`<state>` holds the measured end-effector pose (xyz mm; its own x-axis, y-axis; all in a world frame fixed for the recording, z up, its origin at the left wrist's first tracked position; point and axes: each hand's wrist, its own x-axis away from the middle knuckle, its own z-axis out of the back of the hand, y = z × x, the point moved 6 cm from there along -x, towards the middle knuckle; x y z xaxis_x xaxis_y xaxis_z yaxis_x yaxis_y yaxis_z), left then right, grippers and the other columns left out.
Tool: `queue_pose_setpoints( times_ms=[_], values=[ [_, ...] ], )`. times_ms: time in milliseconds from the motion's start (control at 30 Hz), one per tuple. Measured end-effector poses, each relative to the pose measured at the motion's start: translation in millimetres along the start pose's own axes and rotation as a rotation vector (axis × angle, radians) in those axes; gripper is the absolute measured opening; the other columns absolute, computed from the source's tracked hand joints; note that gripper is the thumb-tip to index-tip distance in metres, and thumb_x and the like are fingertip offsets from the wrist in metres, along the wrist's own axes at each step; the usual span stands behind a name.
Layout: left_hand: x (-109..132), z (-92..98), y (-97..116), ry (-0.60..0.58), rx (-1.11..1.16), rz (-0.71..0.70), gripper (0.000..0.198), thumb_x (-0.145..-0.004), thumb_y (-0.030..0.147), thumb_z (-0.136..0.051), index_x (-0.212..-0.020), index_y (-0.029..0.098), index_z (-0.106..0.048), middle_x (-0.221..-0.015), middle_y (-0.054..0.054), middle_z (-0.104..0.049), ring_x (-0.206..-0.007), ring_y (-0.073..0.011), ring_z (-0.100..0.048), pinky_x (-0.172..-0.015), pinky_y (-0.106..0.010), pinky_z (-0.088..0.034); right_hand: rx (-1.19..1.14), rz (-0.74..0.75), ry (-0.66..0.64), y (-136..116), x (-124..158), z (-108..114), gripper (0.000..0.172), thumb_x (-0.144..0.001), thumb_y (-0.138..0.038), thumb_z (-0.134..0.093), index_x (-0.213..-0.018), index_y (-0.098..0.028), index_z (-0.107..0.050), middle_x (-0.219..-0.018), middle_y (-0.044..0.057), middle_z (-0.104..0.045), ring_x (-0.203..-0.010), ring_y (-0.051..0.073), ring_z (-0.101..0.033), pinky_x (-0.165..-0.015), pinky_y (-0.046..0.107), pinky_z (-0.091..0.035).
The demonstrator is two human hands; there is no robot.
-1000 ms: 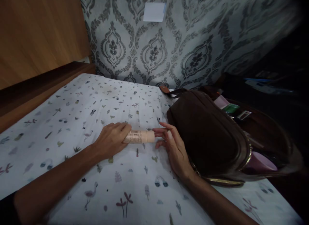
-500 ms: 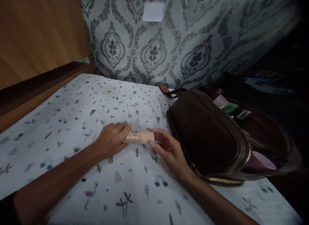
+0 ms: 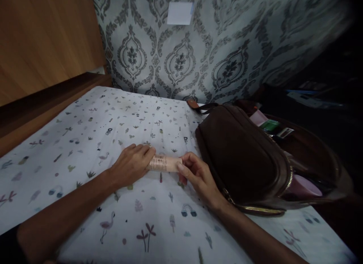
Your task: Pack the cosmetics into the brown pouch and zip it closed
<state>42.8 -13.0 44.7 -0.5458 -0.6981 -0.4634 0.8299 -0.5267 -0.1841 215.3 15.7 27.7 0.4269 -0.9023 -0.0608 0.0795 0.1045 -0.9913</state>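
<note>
A peach-coloured cosmetic tube (image 3: pixel 163 163) with small dark print lies level between my two hands, just above the patterned cloth. My left hand (image 3: pixel 134 162) is wrapped round its left end and hides that part. At the plain right end, which looks like a cap, the thumb and fingers of my right hand (image 3: pixel 197 173) are closed in a pinch. Right beside my right hand sits a dark brown bag (image 3: pixel 238 154), its top unzipped.
White cloth (image 3: pixel 119 120) with flamingo and palm prints covers the surface. Inside the bag show a pink cup-like item (image 3: pixel 306 186) and a green packet (image 3: pixel 270 125). A wooden cabinet (image 3: pixel 48 44) stands at left; a patterned wall (image 3: pixel 178 63) rises behind.
My right hand's fingers have closed on the right end of the tube, where they were spread around it before. The tube has tilted slightly and shifted a little right.
</note>
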Motion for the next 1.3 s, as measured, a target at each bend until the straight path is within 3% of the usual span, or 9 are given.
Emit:
queue_pose_setpoints(
  times_ms=[300,400,533,667,833,933,1100,1300],
  values=[
    [0.7,-2.5,-0.6,0.008,-0.069,-0.004,0.011,-0.084,0.008,-0.049,-0.090,0.016,-0.052,-0.077,-0.005,-0.063,-0.065,-0.0192,-0.059,-0.058,-0.031,-0.044,-0.119,-0.096,0.005,10.1,-1.3,-1.4,0.045,-0.078,-0.060,-0.072,-0.083,-0.020,-0.052,-0.054,-0.007,-0.052,-0.044,0.009,-0.046,-0.045,0.023,-0.039],
    [-0.5,0.9,0.1,0.035,-0.112,-0.018,0.001,-0.090,0.016,-0.053,-0.090,0.016,-0.053,-0.076,-0.004,-0.063,-0.065,-0.0188,-0.059,-0.058,-0.031,-0.043,-0.103,-0.079,-0.025,8.6,-1.9,-2.3,0.045,-0.081,-0.061,-0.069,-0.089,-0.019,-0.053,-0.057,-0.005,-0.056,-0.047,0.009,-0.049,-0.046,0.023,-0.042],
    [-1.9,5.3,1.8,0.097,-0.051,-0.038,0.039,-0.096,0.054,-0.051,-0.095,0.015,-0.055,-0.080,-0.005,-0.064,-0.069,-0.0204,-0.061,-0.059,-0.032,-0.043,-0.058,-0.026,-0.075,3.1,-2.3,-4.8,0.045,-0.087,-0.062,-0.062,-0.097,-0.019,-0.054,-0.062,-0.003,-0.060,-0.049,0.010,-0.052,-0.046,0.023,-0.042],
    [-2.8,0.0,-5.5,0.041,0.111,0.014,0.051,-0.091,0.068,-0.049,-0.094,0.017,-0.055,-0.080,-0.003,-0.066,-0.066,-0.0180,-0.061,-0.059,-0.029,-0.042,-0.090,0.010,-0.031,4.4,-5.2,-3.1,0.047,-0.085,-0.065,-0.061,-0.090,-0.018,-0.057,-0.059,-0.003,-0.058,-0.047,0.010,-0.050,-0.045,0.023,-0.041],
    [-2.4,-5.9,-22.7,-0.054,0.162,0.109,0.044,-0.086,0.062,-0.062,-0.097,0.019,-0.057,-0.084,-0.002,-0.069,-0.069,-0.0179,-0.064,-0.058,-0.028,-0.042,-0.151,0.056,0.135,9.6,-9.3,8.2,0.046,-0.084,-0.064,-0.063,-0.086,-0.019,-0.057,-0.061,-0.003,-0.057,-0.051,0.012,-0.052,-0.046,0.024,-0.041],
    [-1.0,-7.6,-24.6,-0.073,0.148,0.136,0.033,-0.089,0.050,-0.064,-0.098,0.019,-0.056,-0.088,-0.001,-0.070,-0.072,-0.0172,-0.066,-0.057,-0.026,-0.042,-0.136,0.063,0.158,10.1,-9.3,11.5,0.044,-0.086,-0.064,-0.059,-0.083,-0.020,-0.056,-0.059,-0.004,-0.054,-0.050,0.012,-0.051,-0.047,0.025,-0.041],
    [0.9,-0.5,-14.3,0.071,0.049,0.064,0.027,-0.095,0.046,-0.055,-0.095,0.019,-0.054,-0.078,-0.001,-0.066,-0.066,-0.0170,-0.065,-0.052,-0.026,-0.042,-0.112,0.082,0.168,8.1,-6.9,13.0,0.043,-0.090,-0.064,-0.054,-0.079,-0.023,-0.049,-0.054,-0.007,-0.047,-0.045,0.011,-0.044,-0.044,0.023,-0.035],
    [0.8,9.1,-7.3,0.203,-0.030,-0.003,0.031,-0.101,0.047,-0.043,-0.099,0.019,-0.054,-0.080,-0.004,-0.069,-0.068,-0.0182,-0.068,-0.054,-0.027,-0.047,-0.155,0.037,0.158,14.8,-9.6,11.2,0.041,-0.089,-0.063,-0.053,-0.082,-0.023,-0.046,-0.052,-0.009,-0.044,-0.042,0.010,-0.041,-0.041,0.021,-0.032]
  ],
)
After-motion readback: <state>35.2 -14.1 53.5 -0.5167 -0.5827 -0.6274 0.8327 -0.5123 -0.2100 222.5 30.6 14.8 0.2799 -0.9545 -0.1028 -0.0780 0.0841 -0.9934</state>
